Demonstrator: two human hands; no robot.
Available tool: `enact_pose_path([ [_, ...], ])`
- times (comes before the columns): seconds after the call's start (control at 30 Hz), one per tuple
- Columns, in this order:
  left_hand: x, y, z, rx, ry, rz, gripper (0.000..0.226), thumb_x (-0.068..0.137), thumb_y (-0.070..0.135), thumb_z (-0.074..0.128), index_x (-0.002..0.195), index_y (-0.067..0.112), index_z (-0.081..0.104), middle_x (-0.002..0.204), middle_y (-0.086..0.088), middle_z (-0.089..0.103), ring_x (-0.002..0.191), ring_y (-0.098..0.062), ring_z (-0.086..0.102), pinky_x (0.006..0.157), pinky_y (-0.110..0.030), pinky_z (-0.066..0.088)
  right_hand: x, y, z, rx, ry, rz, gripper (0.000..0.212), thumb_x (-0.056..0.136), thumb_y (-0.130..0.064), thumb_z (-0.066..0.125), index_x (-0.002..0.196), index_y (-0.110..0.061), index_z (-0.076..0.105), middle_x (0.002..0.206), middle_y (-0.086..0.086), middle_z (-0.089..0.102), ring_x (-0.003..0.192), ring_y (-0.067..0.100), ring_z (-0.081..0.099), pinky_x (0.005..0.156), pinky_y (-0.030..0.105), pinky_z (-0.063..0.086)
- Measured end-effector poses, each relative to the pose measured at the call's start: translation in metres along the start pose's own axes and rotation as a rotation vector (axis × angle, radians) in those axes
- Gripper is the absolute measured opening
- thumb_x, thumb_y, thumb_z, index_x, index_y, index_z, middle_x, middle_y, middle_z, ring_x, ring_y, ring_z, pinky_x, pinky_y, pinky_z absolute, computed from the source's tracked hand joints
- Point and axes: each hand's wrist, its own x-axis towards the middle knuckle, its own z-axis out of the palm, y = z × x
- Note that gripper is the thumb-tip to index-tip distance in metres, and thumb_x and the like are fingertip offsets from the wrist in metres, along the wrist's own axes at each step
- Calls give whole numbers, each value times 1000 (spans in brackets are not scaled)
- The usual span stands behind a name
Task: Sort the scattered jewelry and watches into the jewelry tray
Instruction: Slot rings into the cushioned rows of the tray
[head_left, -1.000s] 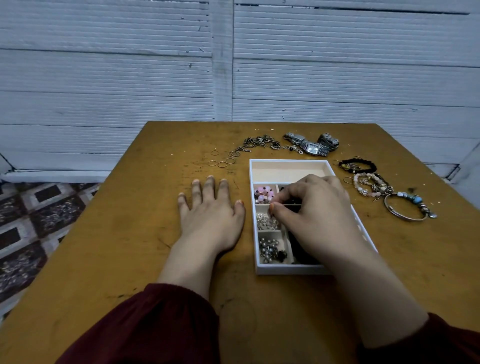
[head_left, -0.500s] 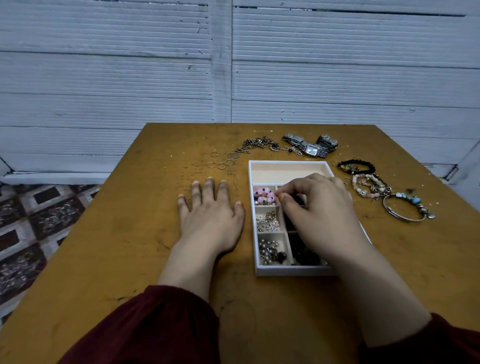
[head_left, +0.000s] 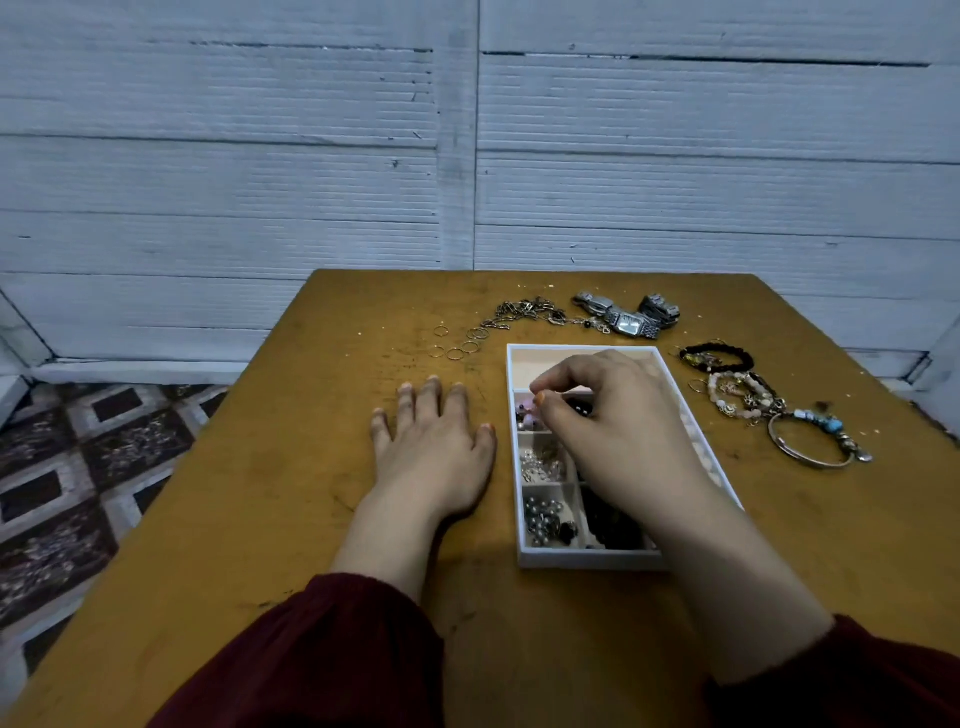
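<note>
Your right grip (head_left: 613, 415) is pinching thumb to forefinger over white compartmented tray (head_left: 571, 560), held item unclear | left grip (head_left: 434, 441) is lying flat, fingers straight, on ochre counter (head_left: 311, 493).

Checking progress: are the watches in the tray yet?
No, the watches lie on the table beyond the tray's far edge.

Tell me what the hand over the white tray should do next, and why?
Probably lift the right hand out of the tray and reach for the black bead bracelet just to its right. Its fingertips hover pinched over the pink-bead compartment, and I cannot tell if they hold anything. That bracelet, the watches and the thin rings lie unsorted on the table.
</note>
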Motion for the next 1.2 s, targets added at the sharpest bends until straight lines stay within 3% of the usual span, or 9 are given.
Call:
enact_pose_path([
  [0.2,12,2,-25,105,-9,0,48,96,49,34,138,25,36,146,-8,30,136,-31,25,106,-53,24,30,-15,14,-30,-71,-8,9,83,-30,58,85,-34,66,103,-8,65,109,24,52,94,39,41],
  [0.4,44,-10,-41,-62,168,-20,35,92,41,45,116,20,58,121,-10,60,113,-33,53,90,-40,48,73,-20,30,-95,-111,-22,23,86,-26,55,108,-30,62,104,-7,67,109,27,53,94,37,40],
  [0.57,72,-25,-38,-303,390,24,28,91,25,53,117,22,60,112,-4,64,109,-27,57,90,-39,48,105,-14,48,-235,-169,-37,25,89,-25,54,113,-31,58,110,-6,65,114,26,49,93,36,35],
  [0.67,91,-36,-34,-329,450,60,25,88,22,56,111,25,64,107,-2,66,106,-27,57,92,-41,47,118,-11,59,-305,-214,-48,25,89,-29,56,114,-32,59,115,-3,64,116,26,49,94,36,35],
  [0.9,115,-51,-28,-259,357,61,22,89,28,58,109,31,68,110,-1,67,111,-30,50,98,-38,41,134,-17,75,-464,-354,-163,22,89,-39,58,109,-35,64,118,-3,63,117,27,47,97,37,34],
  [1.03,118,-60,-28,-424,307,71,18,89,28,59,104,32,70,102,-1,69,108,-27,55,95,-42,46,141,-23,77,-485,-383,-185,26,85,-41,59,110,-36,64,116,-2,63,116,28,46,97,37,33],
  [1.2,116,-65,-32,-570,353,79,16,90,23,59,98,27,71,91,1,68,96,-21,61,88,-35,50,142,-29,80,-561,-400,-176,33,74,-43,68,105,-31,68,114,0,64,116,28,48,96,37,35],
])
